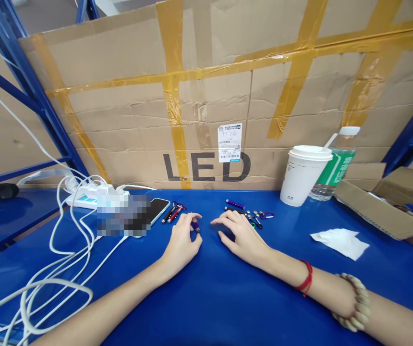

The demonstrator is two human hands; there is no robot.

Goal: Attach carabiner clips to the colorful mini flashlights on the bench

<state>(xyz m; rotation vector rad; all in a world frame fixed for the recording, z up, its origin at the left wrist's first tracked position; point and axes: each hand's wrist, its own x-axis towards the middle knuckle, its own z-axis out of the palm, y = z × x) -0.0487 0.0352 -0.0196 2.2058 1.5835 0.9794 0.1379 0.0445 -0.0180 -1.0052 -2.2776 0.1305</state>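
Note:
My left hand (183,239) is curled round a small purple metal tube (195,226), which looks like a mini flashlight and shows between thumb and fingers. Just beyond that hand lie a black tube (168,214) and a red tube (174,214) with a red carabiner clip. My right hand (240,235) hovers or rests over the table with thumb and fingers apart, and I see nothing in its grasp. Behind its fingers are another purple tube (235,204), a purple clip (267,215) and several small dark and silver parts, partly hidden by the hand.
On the blue table (206,307), white cables (53,283) and a power strip (80,199) lie left beside a phone (159,209). At right are a paper cup (302,175), a bottle (338,166), a tissue (341,241) and an open carton (375,211). Behind stands large cardboard (130,129).

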